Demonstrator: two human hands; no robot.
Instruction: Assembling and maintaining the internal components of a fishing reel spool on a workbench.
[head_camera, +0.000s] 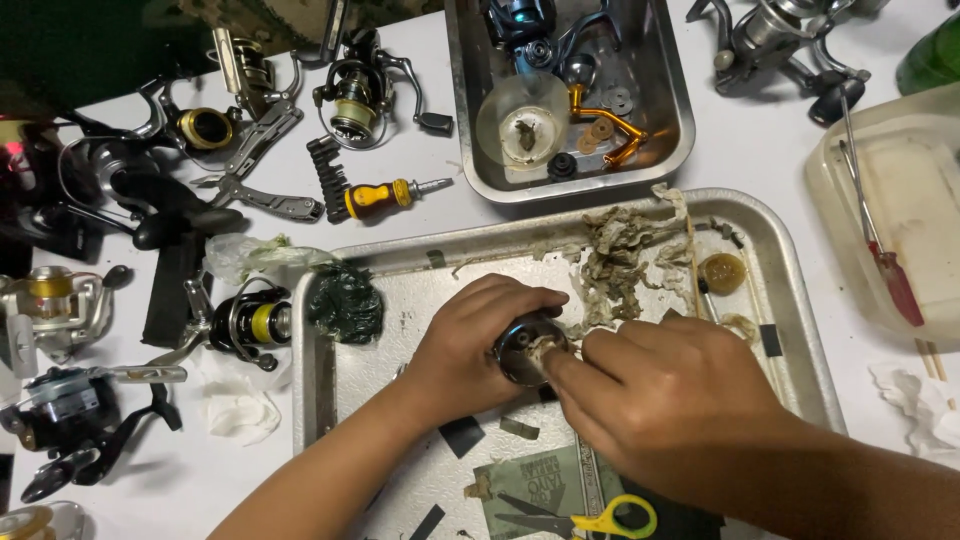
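The round dark reel part (528, 347) is sitting over the near metal tray (800, 330), the left hand (470, 350) clamped around it, the right hand's (670, 400) fingertips pinching at its face. A slip could be dropping it among the dirty rags (625, 255).

Scissors (600, 520) (yellow-handled) lie on the tray (800, 330); on the white surface (740, 150) — pliers (255, 195), a screwdriver (385, 197), several reels (358, 90), and a smaller pan (672, 110).
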